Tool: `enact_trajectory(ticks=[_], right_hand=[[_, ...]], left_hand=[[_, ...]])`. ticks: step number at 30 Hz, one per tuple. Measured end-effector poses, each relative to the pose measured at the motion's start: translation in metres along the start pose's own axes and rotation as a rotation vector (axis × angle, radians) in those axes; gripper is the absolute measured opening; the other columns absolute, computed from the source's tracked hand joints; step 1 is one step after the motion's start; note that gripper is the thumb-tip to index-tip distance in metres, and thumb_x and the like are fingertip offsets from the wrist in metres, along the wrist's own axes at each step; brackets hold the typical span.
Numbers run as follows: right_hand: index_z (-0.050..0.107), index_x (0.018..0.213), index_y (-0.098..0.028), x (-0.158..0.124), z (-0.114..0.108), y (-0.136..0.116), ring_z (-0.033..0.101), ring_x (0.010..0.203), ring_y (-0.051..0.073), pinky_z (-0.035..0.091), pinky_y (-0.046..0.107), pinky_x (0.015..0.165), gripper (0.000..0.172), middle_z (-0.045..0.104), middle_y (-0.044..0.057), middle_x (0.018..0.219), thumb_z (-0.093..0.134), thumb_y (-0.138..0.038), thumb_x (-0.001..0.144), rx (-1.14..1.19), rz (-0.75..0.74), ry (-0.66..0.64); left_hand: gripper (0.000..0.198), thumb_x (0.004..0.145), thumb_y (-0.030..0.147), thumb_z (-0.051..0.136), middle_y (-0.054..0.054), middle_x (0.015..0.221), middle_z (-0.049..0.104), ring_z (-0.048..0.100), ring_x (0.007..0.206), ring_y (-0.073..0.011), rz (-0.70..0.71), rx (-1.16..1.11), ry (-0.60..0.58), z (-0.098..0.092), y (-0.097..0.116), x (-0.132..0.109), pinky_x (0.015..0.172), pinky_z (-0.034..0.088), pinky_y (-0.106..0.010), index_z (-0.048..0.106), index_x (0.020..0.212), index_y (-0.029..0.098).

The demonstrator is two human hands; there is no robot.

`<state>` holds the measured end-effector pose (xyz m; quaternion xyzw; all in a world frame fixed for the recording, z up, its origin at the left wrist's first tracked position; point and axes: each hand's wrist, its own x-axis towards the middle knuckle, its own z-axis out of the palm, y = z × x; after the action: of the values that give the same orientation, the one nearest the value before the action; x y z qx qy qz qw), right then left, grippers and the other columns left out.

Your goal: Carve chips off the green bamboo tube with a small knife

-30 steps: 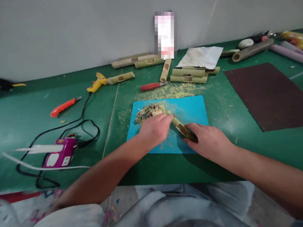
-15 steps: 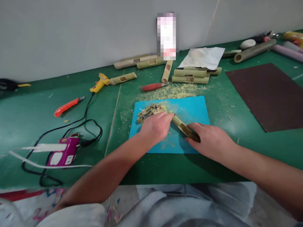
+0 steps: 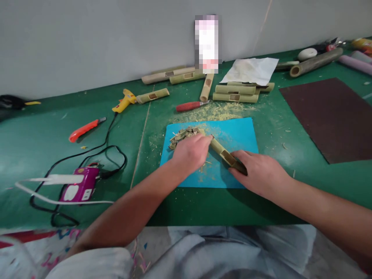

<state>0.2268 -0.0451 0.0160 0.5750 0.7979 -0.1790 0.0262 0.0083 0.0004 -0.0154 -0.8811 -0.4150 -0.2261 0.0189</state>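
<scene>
On a blue sheet point(image 3: 232, 130) lies a bamboo tube point(image 3: 221, 150) with a rectangular opening cut in its side, slanting from upper left to lower right. My right hand point(image 3: 263, 170) grips its near end, thumb and fingers around the wall. At the far end, my left hand point(image 3: 193, 149) is closed, its fingertips right by the tube's tip. What its curled fingers hold, if anything, is hidden under the hand. A pile of bamboo chips point(image 3: 183, 136) sits on the sheet just beyond my left hand.
Behind the sheet lie a red-handled knife point(image 3: 188, 106), shavings point(image 3: 223, 112) and several cut bamboo tubes point(image 3: 235, 97). To the left are a yellow glue gun point(image 3: 124, 101), an orange cutter point(image 3: 85, 130) and a purple power box point(image 3: 83, 184) with cords. A dark board point(image 3: 331, 120) lies right.
The whole view has shifted slightly. My left hand's fingertips have moved a little at the tube's far end; my right hand keeps its grip.
</scene>
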Motion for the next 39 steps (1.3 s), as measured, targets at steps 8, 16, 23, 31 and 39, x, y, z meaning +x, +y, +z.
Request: enact_trajectory(ticks=[8,16,23,31,39], right_hand=[[0.062,0.108,-0.021,0.0010,0.0027,0.0001,0.065,0.073,0.020,0.026,0.031,0.055,0.024,0.074,0.006,0.094,0.053,-0.036,0.092,0.001,-0.007,0.010],[0.064,0.110,-0.021,0.0010,0.0016,0.0012,0.065,0.072,0.020,0.024,0.031,0.054,0.026,0.074,0.006,0.094,0.053,-0.037,0.092,-0.009,-0.005,0.022],[0.066,0.109,-0.019,-0.0012,0.0032,0.0017,0.065,0.068,0.021,0.024,0.033,0.054,0.031,0.074,0.007,0.092,0.047,-0.038,0.094,-0.070,-0.004,0.099],[0.067,0.103,-0.018,-0.0008,0.0049,0.0001,0.065,0.069,0.023,0.022,0.033,0.053,0.031,0.074,0.009,0.089,0.046,-0.037,0.093,-0.057,-0.008,0.101],[0.068,0.098,-0.017,-0.0021,0.0027,-0.0022,0.063,0.067,0.020,0.020,0.033,0.053,0.029,0.074,0.009,0.089,0.044,-0.033,0.094,-0.069,-0.027,0.106]], left_hand=[[0.033,0.104,0.024,0.039,-0.008,0.085,0.071,0.068,0.077,-0.0178,-0.012,0.014,-0.030,-0.0007,0.0011,0.0013,0.067,0.053,-0.027,0.070,0.107,0.013],[0.033,0.104,0.024,0.039,-0.007,0.085,0.072,0.069,0.076,-0.0165,0.012,-0.014,-0.024,-0.0018,0.0055,0.0008,0.066,0.053,-0.025,0.070,0.111,0.013],[0.031,0.104,0.025,0.043,-0.008,0.089,0.073,0.070,0.079,-0.0176,-0.010,-0.010,0.010,-0.0010,-0.0001,0.0004,0.068,0.053,-0.026,0.070,0.113,0.013],[0.031,0.104,0.024,0.042,-0.007,0.086,0.072,0.068,0.076,-0.0160,-0.007,0.016,0.008,0.0021,0.0033,0.0020,0.064,0.051,-0.024,0.070,0.110,0.014],[0.033,0.105,0.025,0.040,-0.007,0.087,0.072,0.068,0.077,-0.0159,0.002,0.005,0.002,0.0022,0.0021,0.0033,0.066,0.052,-0.024,0.070,0.111,0.014]])
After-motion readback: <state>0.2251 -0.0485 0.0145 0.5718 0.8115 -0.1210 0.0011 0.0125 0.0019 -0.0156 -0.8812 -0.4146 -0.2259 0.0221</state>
